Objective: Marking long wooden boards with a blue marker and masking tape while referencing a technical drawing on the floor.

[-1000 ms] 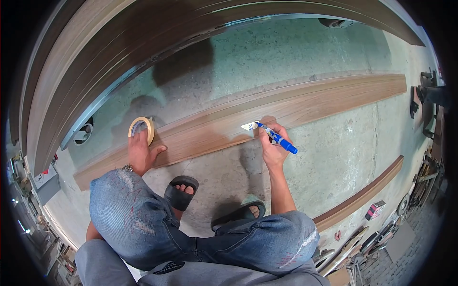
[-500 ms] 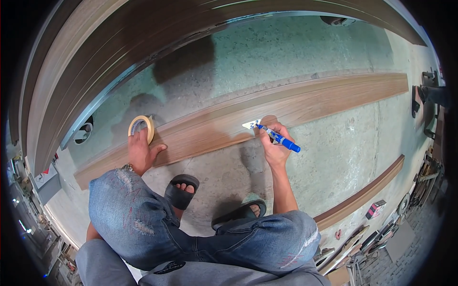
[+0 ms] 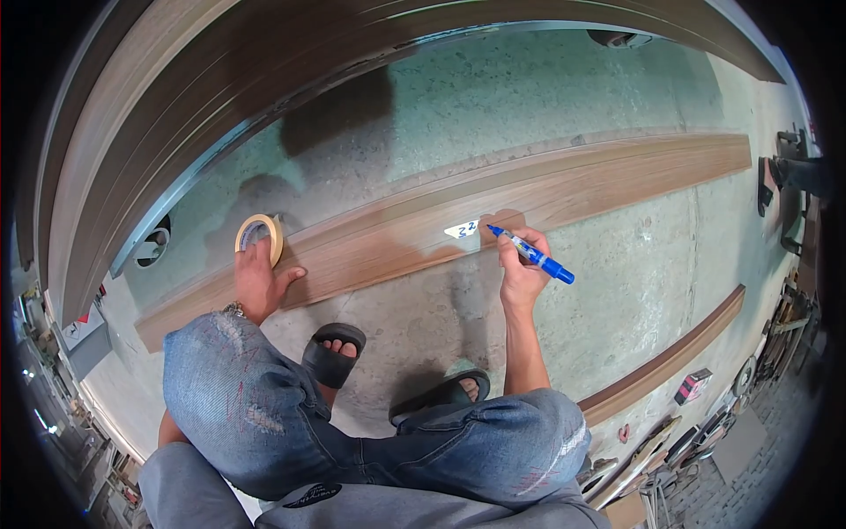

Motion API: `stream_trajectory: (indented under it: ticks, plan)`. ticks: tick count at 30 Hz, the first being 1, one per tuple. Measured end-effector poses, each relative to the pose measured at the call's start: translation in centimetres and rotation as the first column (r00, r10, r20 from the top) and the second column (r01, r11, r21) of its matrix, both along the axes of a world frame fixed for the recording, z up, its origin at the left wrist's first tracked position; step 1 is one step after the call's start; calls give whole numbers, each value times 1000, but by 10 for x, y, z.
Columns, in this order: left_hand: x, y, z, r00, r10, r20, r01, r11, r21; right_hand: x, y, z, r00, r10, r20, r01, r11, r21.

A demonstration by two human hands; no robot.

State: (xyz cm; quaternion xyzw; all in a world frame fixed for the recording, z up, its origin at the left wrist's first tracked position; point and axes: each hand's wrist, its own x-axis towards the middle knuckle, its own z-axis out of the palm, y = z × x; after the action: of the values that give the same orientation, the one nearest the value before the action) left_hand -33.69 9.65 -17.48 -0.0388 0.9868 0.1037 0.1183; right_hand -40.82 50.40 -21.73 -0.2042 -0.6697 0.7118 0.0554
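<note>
A long wood-grain board [image 3: 617, 176] lies slantwise across the concrete floor in front of me. Stuck on it is a pale strip of tape [image 3: 460, 230] with blue handwritten marks. My right hand [image 3: 523, 282] grips a blue marker [image 3: 548, 264], its tip uncapped and just right of the strip, over the board; I cannot tell whether it touches. Near the board's left end, my left hand [image 3: 257, 286] has its fingers hooked into a roll of masking tape [image 3: 277, 240], and the thumb rests on the board.
Long brown panels [image 3: 176, 132] on a wheeled metal frame curve across the top left. A narrower wooden strip [image 3: 674, 353] lies at the lower right, beside a small pink and black box [image 3: 693, 386]. Another person's foot [image 3: 765, 187] shows at the far right. My sandals [image 3: 335, 353] are below the board.
My right hand has moved the marker right, off the tape strip, leaving its marks uncovered. My left hand stays at the tape roll.
</note>
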Motion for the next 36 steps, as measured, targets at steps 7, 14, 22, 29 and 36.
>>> stream_trajectory:
  ticks: [7, 14, 22, 29, 36]
  plan:
    - [-1, 3, 1, 1000, 2, 2, -2, 1000, 2, 5, 5, 5, 998, 40, -49, -35, 995, 95]
    - [1, 1, 4, 1000, 3, -9, -3, 1000, -14, 20, 10, 40, 996, -10, -87, 23, 989, 147]
    - [-10, -3, 15, 992, 19, 124, -21, 1000, 19, 26, 5, 33, 986, 14, -165, 33, 961, 273]
    - [-106, 14, -5, 972, -225, 67, 225, 974, 14, 12, 18, 47, 983, 75, -170, 19, 869, 494]
    - [-166, 203, 37, 658, -737, -154, 733, 580, 356, 41, 35, 61, 991, -28, -131, 86, 881, 464]
